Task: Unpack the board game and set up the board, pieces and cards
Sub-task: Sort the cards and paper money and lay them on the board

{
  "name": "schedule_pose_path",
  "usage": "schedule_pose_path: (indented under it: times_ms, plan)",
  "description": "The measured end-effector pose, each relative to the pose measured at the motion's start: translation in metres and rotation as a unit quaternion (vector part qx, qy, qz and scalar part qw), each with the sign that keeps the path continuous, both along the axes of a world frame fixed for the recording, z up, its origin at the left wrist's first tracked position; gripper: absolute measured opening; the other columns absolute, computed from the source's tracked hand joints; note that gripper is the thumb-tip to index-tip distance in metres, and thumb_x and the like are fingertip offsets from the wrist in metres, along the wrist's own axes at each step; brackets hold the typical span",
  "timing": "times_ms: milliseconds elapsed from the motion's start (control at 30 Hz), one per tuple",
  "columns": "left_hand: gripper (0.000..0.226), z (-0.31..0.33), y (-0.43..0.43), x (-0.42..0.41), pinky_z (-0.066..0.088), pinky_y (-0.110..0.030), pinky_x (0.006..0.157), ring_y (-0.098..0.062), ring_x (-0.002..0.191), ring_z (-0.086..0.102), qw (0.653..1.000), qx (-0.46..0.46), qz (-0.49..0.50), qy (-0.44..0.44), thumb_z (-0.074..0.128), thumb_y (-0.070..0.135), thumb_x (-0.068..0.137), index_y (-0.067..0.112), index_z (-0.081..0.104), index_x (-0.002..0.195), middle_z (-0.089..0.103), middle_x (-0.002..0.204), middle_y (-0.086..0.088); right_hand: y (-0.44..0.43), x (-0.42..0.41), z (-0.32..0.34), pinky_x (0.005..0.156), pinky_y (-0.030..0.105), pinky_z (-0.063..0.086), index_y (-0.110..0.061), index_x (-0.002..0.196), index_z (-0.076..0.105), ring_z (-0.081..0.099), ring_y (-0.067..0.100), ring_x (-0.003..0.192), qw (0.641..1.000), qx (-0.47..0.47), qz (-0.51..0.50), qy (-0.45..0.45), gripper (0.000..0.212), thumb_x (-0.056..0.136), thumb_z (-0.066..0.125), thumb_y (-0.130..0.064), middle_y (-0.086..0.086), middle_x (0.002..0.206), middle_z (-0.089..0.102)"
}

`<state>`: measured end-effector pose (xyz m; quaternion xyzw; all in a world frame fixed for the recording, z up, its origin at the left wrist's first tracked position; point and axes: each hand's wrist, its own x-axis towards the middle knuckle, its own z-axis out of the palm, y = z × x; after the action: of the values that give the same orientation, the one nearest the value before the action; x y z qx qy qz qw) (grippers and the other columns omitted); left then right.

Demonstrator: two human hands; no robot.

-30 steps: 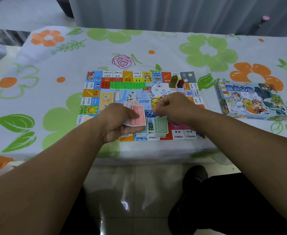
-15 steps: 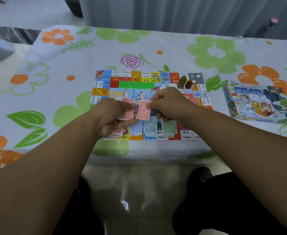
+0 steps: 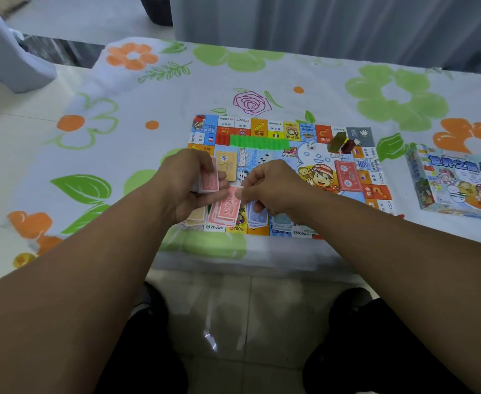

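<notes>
Head view: the left hand [image 3: 185, 189] grips a small stack of red notes [image 3: 208, 183], and the right hand [image 3: 273, 191] pinches a single red note [image 3: 232, 196] just above the red pile [image 3: 223, 213], its long axis pointing away from the person, tilted slightly right. The pile sits at the near edge of the board [image 3: 293, 155], which lies flat, long side left to right, on a flowered tablecloth [image 3: 119, 155] with the box [image 3: 455, 189] to its right. Pale floor tiles [image 3: 233, 308] show below and a grey curtain [image 3: 319, 24] behind.

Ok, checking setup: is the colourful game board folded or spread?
Spread: the colourful game board lies flat on the floral tablecloth.
</notes>
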<state>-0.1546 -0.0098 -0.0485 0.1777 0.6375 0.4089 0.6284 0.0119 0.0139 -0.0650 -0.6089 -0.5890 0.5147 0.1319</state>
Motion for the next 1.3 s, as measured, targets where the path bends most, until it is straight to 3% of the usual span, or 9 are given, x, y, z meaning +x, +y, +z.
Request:
schedule_pose_path:
  times_ms: [67,133,300,433,567,667,867,1067,1300]
  plan:
    - [0.034,0.001,-0.003,-0.003,0.063,-0.036,0.066,-0.029,0.099,0.073,1.000,-0.011,-0.021,-0.004,0.042,0.003,0.088,0.005,0.060,0.116,0.072,0.108,-0.019,0.001,-0.006,-0.002,0.041,0.019,0.040,0.004,0.097,0.069,0.059,0.009,0.044,1.000,0.001,0.000,-0.004,0.018,0.087,0.077,-0.009,0.018,0.080,0.073]
    - [0.034,0.001,-0.005,-0.005,0.063,-0.037,0.064,-0.029,0.090,0.074,1.000,-0.016,-0.022,-0.005,0.038,-0.001,0.089,0.003,0.058,0.115,0.070,0.101,-0.018,0.002,-0.009,-0.004,0.042,0.020,0.042,0.003,0.093,0.070,0.058,0.012,0.047,1.000,0.008,-0.002,-0.022,0.016,0.086,0.078,-0.009,0.014,0.074,0.069]
    - [0.039,-0.002,-0.009,-0.012,0.063,-0.042,0.069,-0.033,0.091,0.074,0.999,-0.029,-0.035,-0.006,0.035,-0.006,0.090,0.001,0.060,0.120,0.073,0.108,-0.023,0.004,-0.013,-0.004,0.065,0.032,0.052,0.005,0.088,0.069,0.061,0.019,0.069,0.998,0.051,-0.012,-0.045,0.014,0.083,0.078,-0.004,0.016,0.089,0.070]
    - [0.036,-0.004,-0.010,-0.014,0.063,-0.043,0.070,-0.032,0.086,0.075,0.999,-0.025,-0.047,-0.004,0.044,-0.011,0.091,0.002,0.062,0.120,0.072,0.111,-0.019,0.003,-0.014,0.005,0.044,0.020,0.039,0.011,0.098,0.066,0.049,0.016,0.052,0.998,0.052,-0.032,0.002,0.023,0.094,0.067,-0.011,0.024,0.088,0.065]
    - [0.033,-0.005,-0.011,-0.013,0.063,-0.038,0.064,-0.030,0.082,0.076,0.997,-0.020,-0.068,0.004,0.054,-0.013,0.091,0.002,0.063,0.118,0.073,0.108,-0.016,-0.003,-0.018,0.012,0.044,0.024,0.039,-0.001,0.099,0.066,0.053,0.014,0.054,0.998,0.027,-0.013,0.059,0.027,0.098,0.064,-0.028,0.014,0.095,0.069]
    - [0.032,-0.004,-0.012,-0.011,0.062,-0.036,0.063,-0.031,0.083,0.076,0.997,-0.016,-0.079,0.004,0.059,-0.013,0.089,0.002,0.065,0.117,0.075,0.104,-0.015,-0.004,-0.020,0.010,0.042,0.025,0.038,0.001,0.103,0.065,0.055,0.010,0.048,0.997,0.031,-0.019,0.067,0.022,0.095,0.069,-0.020,0.011,0.085,0.066]
    - [0.023,-0.008,-0.010,-0.015,0.063,-0.037,0.066,-0.028,0.081,0.076,0.997,-0.031,-0.054,0.034,0.059,-0.006,0.093,-0.001,0.063,0.115,0.074,0.101,-0.016,0.005,-0.015,0.006,0.044,0.025,0.038,0.002,0.100,0.066,0.054,0.012,0.048,0.998,0.018,-0.044,0.030,0.014,0.091,0.070,-0.007,0.014,0.082,0.068]
    - [0.017,-0.009,-0.007,-0.020,0.060,-0.032,0.056,-0.021,0.070,0.072,0.998,-0.035,-0.007,0.051,0.057,-0.002,0.094,-0.003,0.063,0.110,0.071,0.094,-0.017,0.003,-0.015,-0.007,0.040,0.021,0.040,0.003,0.098,0.067,0.053,0.010,0.045,1.000,-0.001,0.006,-0.010,0.017,0.090,0.074,-0.010,0.012,0.076,0.067]
    - [0.019,-0.007,-0.007,-0.017,0.062,-0.035,0.061,-0.023,0.072,0.072,0.999,-0.028,-0.014,0.035,0.056,0.001,0.094,0.000,0.061,0.112,0.070,0.093,-0.016,0.005,-0.014,-0.012,0.041,0.017,0.041,0.001,0.096,0.070,0.055,0.009,0.055,0.999,0.032,0.028,-0.030,0.021,0.086,0.079,-0.014,0.006,0.078,0.067]
